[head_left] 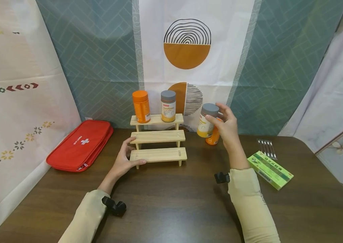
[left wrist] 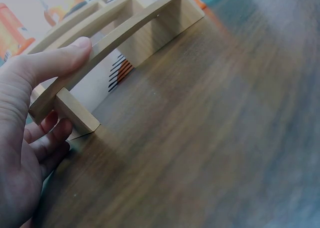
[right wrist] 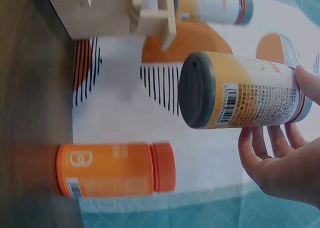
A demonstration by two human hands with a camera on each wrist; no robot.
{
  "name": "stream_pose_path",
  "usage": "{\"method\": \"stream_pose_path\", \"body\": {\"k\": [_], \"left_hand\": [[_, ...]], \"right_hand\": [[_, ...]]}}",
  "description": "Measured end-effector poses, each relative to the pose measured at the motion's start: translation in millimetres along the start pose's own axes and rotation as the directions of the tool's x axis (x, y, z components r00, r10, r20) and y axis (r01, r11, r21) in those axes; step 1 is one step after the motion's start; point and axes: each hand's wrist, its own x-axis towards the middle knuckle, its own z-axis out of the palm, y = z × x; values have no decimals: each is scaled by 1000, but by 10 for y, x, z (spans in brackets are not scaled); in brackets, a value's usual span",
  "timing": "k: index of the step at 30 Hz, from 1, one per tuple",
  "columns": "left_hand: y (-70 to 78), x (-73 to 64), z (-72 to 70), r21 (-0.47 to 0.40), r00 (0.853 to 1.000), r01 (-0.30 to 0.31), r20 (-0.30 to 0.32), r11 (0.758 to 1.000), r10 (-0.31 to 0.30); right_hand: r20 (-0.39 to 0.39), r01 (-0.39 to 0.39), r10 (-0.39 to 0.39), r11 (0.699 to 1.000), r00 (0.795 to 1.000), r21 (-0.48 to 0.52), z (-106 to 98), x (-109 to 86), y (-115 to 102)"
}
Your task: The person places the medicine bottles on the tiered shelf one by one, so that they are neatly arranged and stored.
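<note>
In the head view, the two hands are well apart. The right hand point(head_left: 227, 127), right of centre, grips a jar point(head_left: 204, 125) with a grey cap, white label and yellow base; the thumb lies on its near side and the fingers reach round the far side. In the right wrist view the jar sits right of centre with its grey bottom in sight, raised clear of the table point(head_left: 171, 206), the fingers near its cap end. An orange bottle point(right wrist: 112, 169) stands on the table at the lower left of that view; in the head view the jar partly hides it. The left hand point(head_left: 123, 162), left of centre, grips the left end of a three-step wooden rack point(head_left: 159, 136); in the left wrist view its thumb point(left wrist: 55, 62) presses on top of the lowest step and the other fingers curl below, beside the leg. On the rack's top step, at the centre of the head view, stand a second orange bottle point(head_left: 141, 108) at left and a second grey-capped jar point(head_left: 168, 109) at right. A red first aid pouch point(head_left: 77, 145) lies at centre left, and at centre right a green box point(head_left: 270, 170) lies just below a pack of swabs point(head_left: 267, 149). A patterned curtain point(head_left: 98, 50) fills the top.
</note>
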Motion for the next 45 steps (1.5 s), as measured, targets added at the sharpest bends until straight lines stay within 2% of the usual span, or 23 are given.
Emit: {"method": "stream_pose_path", "body": {"k": [10,18,24,34,45], "left_hand": [[-14,4,-8,2,1000,11,-1,1000,-11],[-15,-3,-1,-1,999,-33,-8,999,33],[-13,-4,-3,-9,1000,-29,-10,1000,29],[-14,9,16,-19,1000,4,10,1000,-4],[-25,19,-2,-5,1000,-22,-9,1000,22]], "right_hand": [[94,41,-38,999,995,-32,299,-64,13],[126,41,-41,999,991,5,469,-74,-49],[170,50,-55,998,984,36,685,-84,-75],[173,61,-72,996,982,65,1027,-138,-43],[249,79,-94,995,964,69,1445,-138,-17]]}}
